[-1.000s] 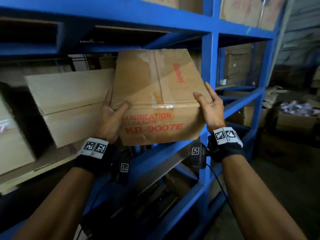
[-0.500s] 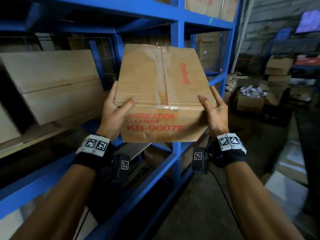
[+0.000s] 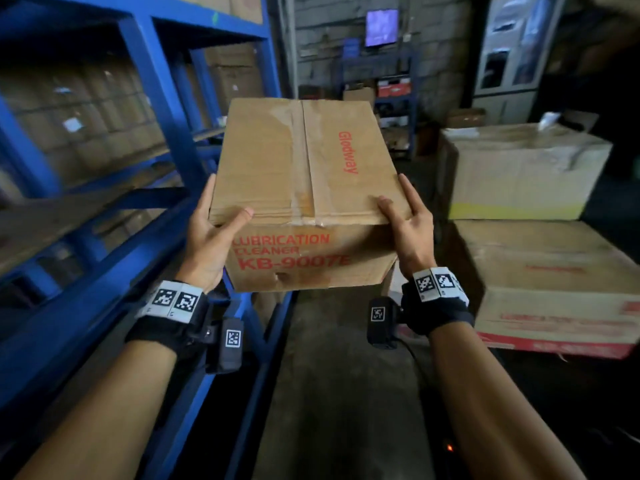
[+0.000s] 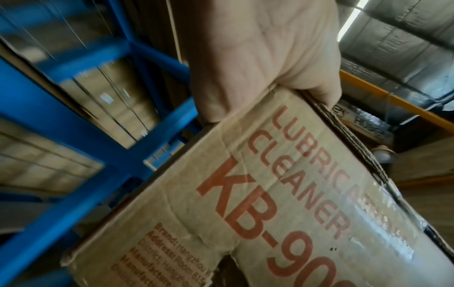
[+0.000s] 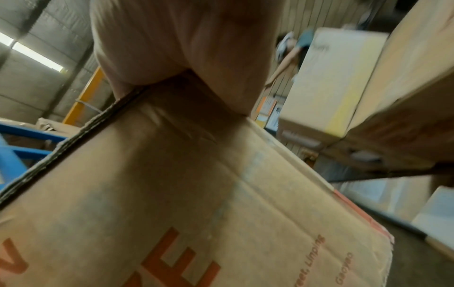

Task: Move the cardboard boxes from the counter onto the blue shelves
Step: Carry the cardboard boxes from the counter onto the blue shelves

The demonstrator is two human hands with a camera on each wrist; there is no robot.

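I hold the box (image 3: 304,188) up in the air, beside the blue shelves (image 3: 162,109), not on them yet. My left hand (image 3: 211,244) and right hand (image 3: 408,233) each grasp a near corner, thumbs on top, so it stays level.

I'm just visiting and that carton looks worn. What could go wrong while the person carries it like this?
1. The brown cardboard box printed LUBRICATION CLEANER has a torn lower edge in the left wrist view; the bottom might give way.
2. The left hand and right hand grip only its near corners, so the box could tip forward.
3. The blue metal shelving stands close on the left; a corner might knock a post.
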